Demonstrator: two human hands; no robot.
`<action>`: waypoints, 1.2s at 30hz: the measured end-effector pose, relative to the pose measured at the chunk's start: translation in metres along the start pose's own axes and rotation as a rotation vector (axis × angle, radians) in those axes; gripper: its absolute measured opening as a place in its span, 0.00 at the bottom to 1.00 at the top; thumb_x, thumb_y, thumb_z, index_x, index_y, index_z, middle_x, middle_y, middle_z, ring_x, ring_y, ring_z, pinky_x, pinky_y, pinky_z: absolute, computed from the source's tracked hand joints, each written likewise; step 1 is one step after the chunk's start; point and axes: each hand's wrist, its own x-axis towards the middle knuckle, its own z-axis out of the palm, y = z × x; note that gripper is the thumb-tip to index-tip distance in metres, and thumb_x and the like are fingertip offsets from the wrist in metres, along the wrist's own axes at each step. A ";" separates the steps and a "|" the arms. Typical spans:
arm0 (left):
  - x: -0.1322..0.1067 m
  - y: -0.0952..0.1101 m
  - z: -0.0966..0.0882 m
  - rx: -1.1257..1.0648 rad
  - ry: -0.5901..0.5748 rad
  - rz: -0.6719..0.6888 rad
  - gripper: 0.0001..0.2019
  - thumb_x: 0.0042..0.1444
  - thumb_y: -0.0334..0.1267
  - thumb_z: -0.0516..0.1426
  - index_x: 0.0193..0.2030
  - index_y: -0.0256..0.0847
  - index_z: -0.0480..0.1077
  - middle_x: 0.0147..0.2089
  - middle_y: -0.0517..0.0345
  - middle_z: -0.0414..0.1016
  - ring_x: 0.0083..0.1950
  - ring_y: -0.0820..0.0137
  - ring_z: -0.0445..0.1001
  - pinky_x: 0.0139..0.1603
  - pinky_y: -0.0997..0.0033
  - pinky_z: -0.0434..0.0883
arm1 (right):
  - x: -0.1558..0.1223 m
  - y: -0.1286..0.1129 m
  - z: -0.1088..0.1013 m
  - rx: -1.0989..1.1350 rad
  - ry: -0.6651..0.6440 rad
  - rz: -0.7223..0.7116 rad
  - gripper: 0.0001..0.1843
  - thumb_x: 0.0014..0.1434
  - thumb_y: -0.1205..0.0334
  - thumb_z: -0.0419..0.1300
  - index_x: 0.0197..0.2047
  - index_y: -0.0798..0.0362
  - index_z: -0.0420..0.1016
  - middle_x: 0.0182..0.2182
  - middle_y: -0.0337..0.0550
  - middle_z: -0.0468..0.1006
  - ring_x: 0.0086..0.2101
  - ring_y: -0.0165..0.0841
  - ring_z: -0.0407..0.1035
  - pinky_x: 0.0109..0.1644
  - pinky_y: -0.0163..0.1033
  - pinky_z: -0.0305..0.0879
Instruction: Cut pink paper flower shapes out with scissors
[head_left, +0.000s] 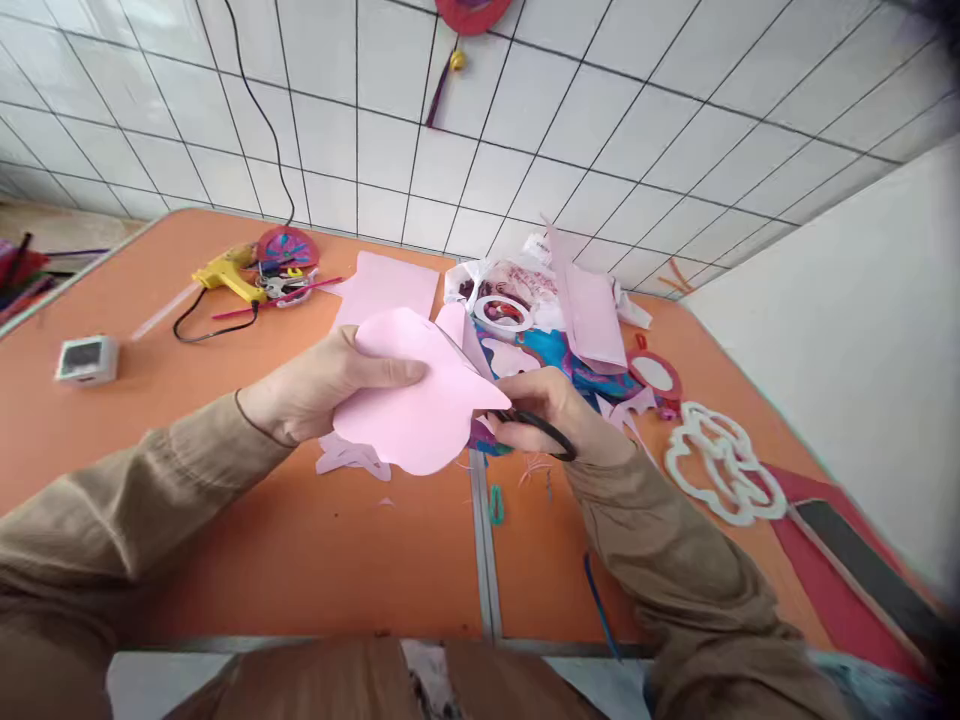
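A pink foam or paper sheet with a wavy, cloud-like lower edge hangs over the table. My left hand pinches it at the left side, thumb lying on top. At the sheet's right side, my right hand is closed around a pair of scissors with black handles. The blades are mostly hidden by the sheet, a thin stretch showing along a cut near its upper edge. A partly severed strip stands up there. Pink offcuts lie on the table below my left hand.
On the orange table, a yellow glue gun and a small white box sit at left. Pink sheets, plastic bags and a white ring lie behind. White cloud-shaped outlines and a dark phone-like slab are right.
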 end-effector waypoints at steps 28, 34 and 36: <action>-0.002 -0.007 0.003 0.004 0.019 0.109 0.07 0.48 0.31 0.70 0.35 0.35 0.81 0.30 0.53 0.83 0.27 0.67 0.80 0.32 0.69 0.81 | 0.005 -0.015 0.003 0.044 0.038 -0.050 0.05 0.48 0.64 0.63 0.24 0.53 0.71 0.17 0.32 0.58 0.20 0.25 0.51 0.23 0.34 0.50; -0.004 -0.010 0.003 0.016 0.057 0.079 0.10 0.49 0.33 0.70 0.39 0.35 0.81 0.31 0.52 0.83 0.30 0.65 0.81 0.32 0.69 0.81 | 0.005 -0.021 0.003 0.026 0.046 -0.005 0.08 0.47 0.62 0.63 0.23 0.53 0.68 0.17 0.33 0.61 0.19 0.25 0.53 0.22 0.34 0.52; -0.004 -0.011 0.004 0.000 0.072 0.075 0.10 0.48 0.33 0.71 0.38 0.34 0.80 0.31 0.52 0.83 0.28 0.65 0.80 0.29 0.70 0.79 | 0.005 -0.021 0.002 0.018 0.049 -0.006 0.08 0.48 0.61 0.64 0.23 0.53 0.69 0.17 0.33 0.60 0.19 0.25 0.53 0.21 0.34 0.51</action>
